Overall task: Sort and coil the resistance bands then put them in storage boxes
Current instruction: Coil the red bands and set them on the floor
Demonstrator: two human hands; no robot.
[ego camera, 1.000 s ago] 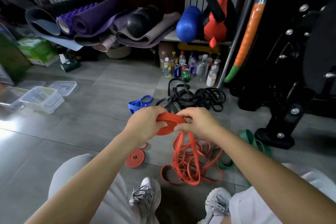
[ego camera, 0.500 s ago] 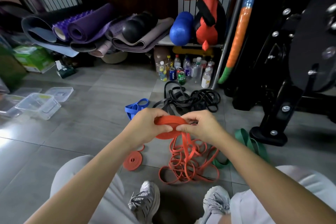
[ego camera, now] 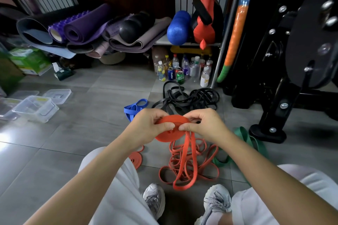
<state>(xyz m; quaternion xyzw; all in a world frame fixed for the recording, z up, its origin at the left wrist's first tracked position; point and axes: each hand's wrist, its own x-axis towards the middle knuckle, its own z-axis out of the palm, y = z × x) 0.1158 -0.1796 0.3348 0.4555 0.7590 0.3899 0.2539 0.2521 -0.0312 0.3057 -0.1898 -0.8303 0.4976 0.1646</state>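
An orange resistance band coil (ego camera: 171,132) is held flat between both hands above the floor. My left hand (ego camera: 146,129) pinches its left edge, my right hand (ego camera: 203,126) its right edge, thumbs nearly meeting. The band's loose tail hangs from the coil down to a tangle of orange bands (ego camera: 188,168) on the tiles. A small finished orange coil (ego camera: 136,158) lies by my left knee. Blue bands (ego camera: 134,108), a black band pile (ego camera: 188,99) and green bands (ego camera: 248,139) lie on the floor around it. Clear storage boxes (ego camera: 35,108) sit at far left.
Rolled mats (ego camera: 82,29) and a blue roller (ego camera: 178,27) fill the back shelf, with bottles and cans (ego camera: 182,71) below. A black exercise machine (ego camera: 285,71) stands at right, its foot (ego camera: 268,132) beside the green bands. My shoes (ego camera: 154,200) are at the bottom.
The coil has turned in my hands and looks wider and flatter. My thumbs have come together on its near edge. The view has tilted slightly upward.
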